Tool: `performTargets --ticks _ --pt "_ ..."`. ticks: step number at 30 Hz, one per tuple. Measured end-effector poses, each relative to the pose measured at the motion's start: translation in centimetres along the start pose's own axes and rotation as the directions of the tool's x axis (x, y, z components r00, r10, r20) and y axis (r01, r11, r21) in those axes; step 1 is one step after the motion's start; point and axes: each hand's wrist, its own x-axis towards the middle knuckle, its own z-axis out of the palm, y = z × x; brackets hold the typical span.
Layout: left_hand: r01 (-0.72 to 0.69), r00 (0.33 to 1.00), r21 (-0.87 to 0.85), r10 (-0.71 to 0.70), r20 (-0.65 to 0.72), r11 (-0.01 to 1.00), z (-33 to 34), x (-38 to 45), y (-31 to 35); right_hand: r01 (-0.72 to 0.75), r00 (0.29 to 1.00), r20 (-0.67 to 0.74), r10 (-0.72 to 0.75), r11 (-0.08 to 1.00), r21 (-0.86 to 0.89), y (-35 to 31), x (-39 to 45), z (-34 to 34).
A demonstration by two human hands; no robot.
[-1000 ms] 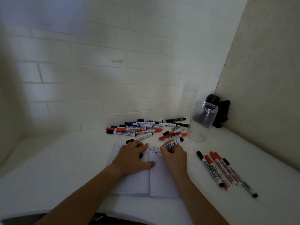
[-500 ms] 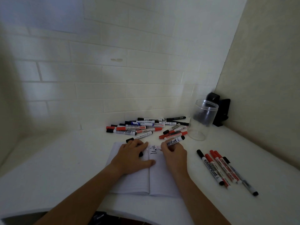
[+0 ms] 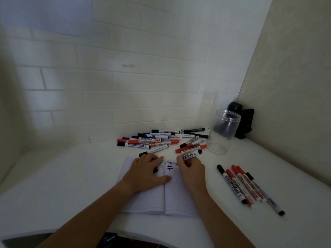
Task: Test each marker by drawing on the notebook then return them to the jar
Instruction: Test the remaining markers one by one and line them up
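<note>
We are partway through the testing and, as far as we can judge, nowhere near the end. Our right hand [image 3: 190,167] pinches a black whiteboard marker [image 3: 192,154] between curled fingers, its tip down on the top of the notebook's [image 3: 172,194] right page, where a few black strokes [image 3: 169,166] already show. Our left hand [image 3: 146,173] lies flat on the left page near the fold, fingers straight, pressing the notebook open; a small black piece, probably the cap [image 3: 155,170], peeks out beneath the fingers, though we cannot be sure.

The clear plastic jar [image 3: 223,131], at centre right near the corner, holds no markers that we can see, so the return step looks not yet begun.

Counting: one jar, one notebook, one marker in hand. A row of five markers [image 3: 247,187] lies at the lower right on the white table [image 3: 53,185], three with black caps and two red; we take these for tested ones set aside. The heap of markers [image 3: 161,140] above the notebook, mid-frame, overlaps too much for a firm count; we make out roughly fifteen, black, red and blue. A dark object [image 3: 243,122] stands behind the jar.
</note>
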Motion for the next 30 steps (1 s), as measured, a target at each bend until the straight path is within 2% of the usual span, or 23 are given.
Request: performTargets --ticks 5,13,15,19,21,27,30 --pt "-0.02 1.0 -0.013 0.02 -0.002 1.0 -0.2 -0.2 0.2 -0.013 0.999 0.031 0.012 1.0 0.016 -0.3 -0.3 -0.2" --pt "-0.009 1.0 -0.168 0.006 -0.016 0.986 -0.4 -0.2 0.2 0.001 1.0 0.015 -0.002 1.0 0.028 0.4 -0.1 0.0" --pt "-0.031 0.998 -0.178 0.02 -0.064 0.983 -0.2 -0.1 0.0 0.005 1.0 0.019 -0.006 0.998 0.062 0.4 -0.1 0.0" --pt "-0.136 0.957 -0.208 0.074 -0.28 0.969 0.4 0.2 -0.7 0.029 0.996 0.082 -0.039 0.992 0.12 -0.2 -0.3 -0.2" --pt "-0.159 0.943 -0.227 0.08 -0.324 0.961 0.3 0.1 -0.7 0.035 0.993 0.102 -0.052 0.985 0.167 -0.3 -0.4 -0.3" --pt "-0.187 0.957 -0.301 0.104 -0.271 0.935 0.1 -0.1 -0.5 0.118 0.978 0.143 -0.152 0.967 0.225 -0.7 -0.8 -0.5" --pt "-0.212 0.955 -0.315 0.128 -0.268 0.925 -0.1 -0.1 -0.3 0.152 0.952 0.228 -0.206 0.961 0.233 -0.8 -0.8 -0.6"
